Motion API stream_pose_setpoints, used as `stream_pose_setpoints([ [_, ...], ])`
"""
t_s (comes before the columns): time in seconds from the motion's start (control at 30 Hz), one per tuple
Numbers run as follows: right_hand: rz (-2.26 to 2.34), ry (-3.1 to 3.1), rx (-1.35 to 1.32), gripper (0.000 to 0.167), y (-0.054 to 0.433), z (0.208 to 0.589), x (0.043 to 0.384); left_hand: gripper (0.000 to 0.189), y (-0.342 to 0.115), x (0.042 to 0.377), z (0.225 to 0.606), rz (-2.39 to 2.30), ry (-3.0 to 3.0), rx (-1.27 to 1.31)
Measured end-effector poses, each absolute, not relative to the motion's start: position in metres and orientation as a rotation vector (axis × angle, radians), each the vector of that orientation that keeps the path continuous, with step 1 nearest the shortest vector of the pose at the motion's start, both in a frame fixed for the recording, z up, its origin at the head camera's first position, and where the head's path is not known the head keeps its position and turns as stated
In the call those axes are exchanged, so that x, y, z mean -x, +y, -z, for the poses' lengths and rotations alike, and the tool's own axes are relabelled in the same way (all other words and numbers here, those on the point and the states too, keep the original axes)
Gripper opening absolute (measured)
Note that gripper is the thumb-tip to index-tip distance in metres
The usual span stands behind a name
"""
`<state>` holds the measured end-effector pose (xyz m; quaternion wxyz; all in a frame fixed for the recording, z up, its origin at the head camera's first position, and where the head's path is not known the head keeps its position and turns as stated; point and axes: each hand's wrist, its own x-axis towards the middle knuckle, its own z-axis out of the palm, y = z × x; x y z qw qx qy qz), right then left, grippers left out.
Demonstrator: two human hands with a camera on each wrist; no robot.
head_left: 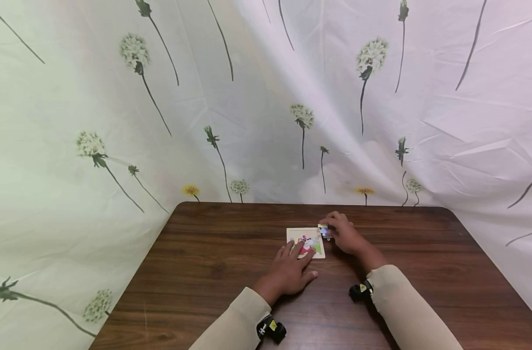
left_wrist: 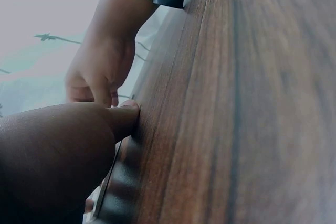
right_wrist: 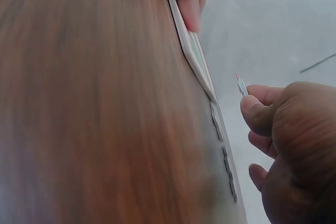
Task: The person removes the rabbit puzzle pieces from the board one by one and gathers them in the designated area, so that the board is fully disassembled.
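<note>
A small jigsaw puzzle board with a pale frame lies flat on the table; a colourful picture fills its lower part, and its upper part is bare. Several outstretched fingers of my left hand rest on the board's near left side, with the thumb on the table. Just off the board's right edge, my right hand pinches a puzzle piece between thumb and index finger, raised above the table. Below it, loose pieces lie flat beside the board. The left wrist view hides most of the board behind my hand.
The dark brown wooden table extends around both hands. Behind its far edge hangs a pale cloth printed with dandelions. Each wrist wears a black camera, the left camera close to the tabletop.
</note>
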<state>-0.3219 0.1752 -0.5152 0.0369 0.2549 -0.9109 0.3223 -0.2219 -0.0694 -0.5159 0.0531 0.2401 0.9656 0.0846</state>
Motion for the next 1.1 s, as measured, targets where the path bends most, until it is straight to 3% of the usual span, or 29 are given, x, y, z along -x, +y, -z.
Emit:
stream_pose_setpoints([
  [1.1, -0.931, -2.771, -0.585, 0.034, 0.242, 0.518, 0.309, 0.066, -0.067, 0.22, 0.516, -0.28, 2.949, -0.721],
])
